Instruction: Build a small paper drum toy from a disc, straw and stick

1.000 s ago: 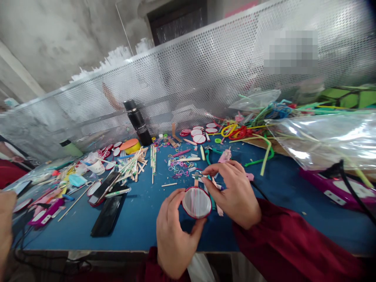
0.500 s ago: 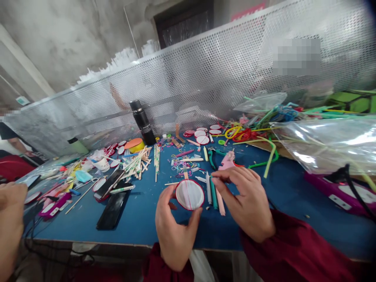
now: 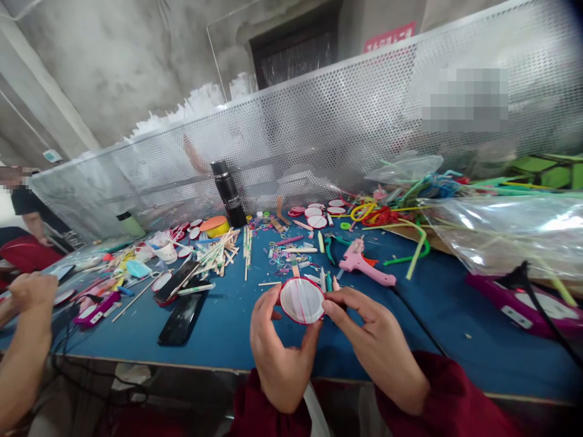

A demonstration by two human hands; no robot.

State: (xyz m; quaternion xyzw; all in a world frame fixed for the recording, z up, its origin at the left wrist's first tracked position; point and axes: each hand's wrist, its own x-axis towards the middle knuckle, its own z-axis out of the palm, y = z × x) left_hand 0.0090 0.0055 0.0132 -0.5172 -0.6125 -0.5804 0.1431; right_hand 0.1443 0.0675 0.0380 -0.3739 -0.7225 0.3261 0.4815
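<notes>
Perforated metal screen (image 3: 310,121) runs across the back, tilted in view. Below it, blue table (image 3: 218,334), cluttered at the back + L side. Clear plastic sheet (image 3: 492,224) lies at far R, w/ purple device (image 3: 523,306) partly under its near edge. Another person's forearm (image 3: 27,358) reaches in at L edge of view; can't tell what that hand holds.

L hand (image 3: 280,358) is curled round a white disc (image 3: 300,303), thumb at near rim, fingers at L rim, so it's holding it. R hand (image 3: 378,340): thumb + forefinger nearly together at disc's R rim, touching; can't tell if they pinch it.

Black bottle (image 3: 230,197) stands against screen. Pink glue gun (image 3: 364,264) lies beyond R hand, cord running toward near edge. Black phone (image 3: 182,318) lies L of L hand.

Disc is up btwn both hands, nr table's front edge, face up to camera: red rim, thin pinkish line across. Flat stick (image 3: 295,267) shows just past its far rim; can't tell if joined. Smallest: tiny coloured bands (image 3: 280,260), scattered behind disc.
</notes>
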